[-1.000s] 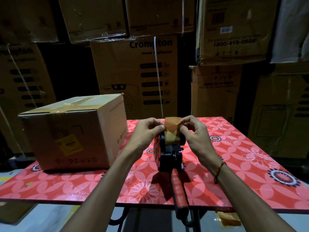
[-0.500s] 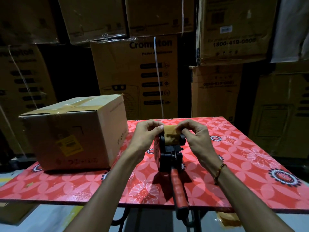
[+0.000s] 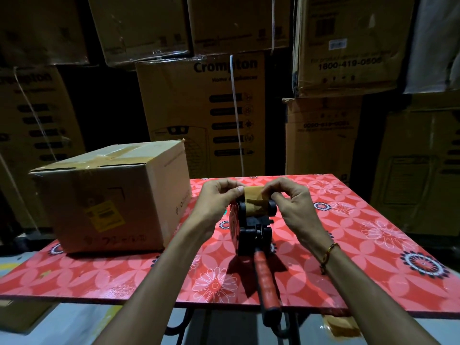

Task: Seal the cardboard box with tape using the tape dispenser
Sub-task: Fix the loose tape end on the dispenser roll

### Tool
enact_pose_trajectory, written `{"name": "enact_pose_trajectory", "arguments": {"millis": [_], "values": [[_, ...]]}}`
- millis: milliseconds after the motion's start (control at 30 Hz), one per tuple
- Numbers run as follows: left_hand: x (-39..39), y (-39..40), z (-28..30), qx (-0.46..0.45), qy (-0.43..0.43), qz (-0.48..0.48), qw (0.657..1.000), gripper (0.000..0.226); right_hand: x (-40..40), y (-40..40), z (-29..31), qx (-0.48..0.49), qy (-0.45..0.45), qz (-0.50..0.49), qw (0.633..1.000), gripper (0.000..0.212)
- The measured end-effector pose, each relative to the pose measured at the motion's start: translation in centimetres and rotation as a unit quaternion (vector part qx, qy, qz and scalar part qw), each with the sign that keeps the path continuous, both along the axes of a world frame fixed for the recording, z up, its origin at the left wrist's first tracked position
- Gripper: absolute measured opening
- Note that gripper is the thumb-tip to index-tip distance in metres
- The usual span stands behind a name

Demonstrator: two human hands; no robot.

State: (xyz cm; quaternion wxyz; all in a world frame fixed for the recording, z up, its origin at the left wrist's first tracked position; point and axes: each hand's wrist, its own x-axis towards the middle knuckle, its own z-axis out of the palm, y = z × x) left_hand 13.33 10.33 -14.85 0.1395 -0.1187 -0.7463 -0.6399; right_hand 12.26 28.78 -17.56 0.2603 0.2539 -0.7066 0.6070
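Head view shows both your hands pinched on the tape: left hand [image 3: 219,197] and right hand [image 3: 286,197] each closed on an edge of the brown tape [image 3: 254,195] atop the tape dispenser [image 3: 251,220]. A second ago the loose end stood up higher; now it's pressed down toward the roller, so threading looks nearly done. The cardboard box [image 3: 109,195] sits on the desk [image 3: 373,245] left of your grip, apart from it, unsealed strip pending.
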Motion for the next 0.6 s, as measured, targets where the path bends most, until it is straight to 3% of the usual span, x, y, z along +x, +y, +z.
{"name": "enact_pose_trajectory", "arguments": {"millis": [600], "values": [[0.24,0.14,0.05,0.022,-0.017,-0.002,1.000,0.019,-0.11,0.30,0.30,0.043,0.015,0.002,0.999,0.034]]}}
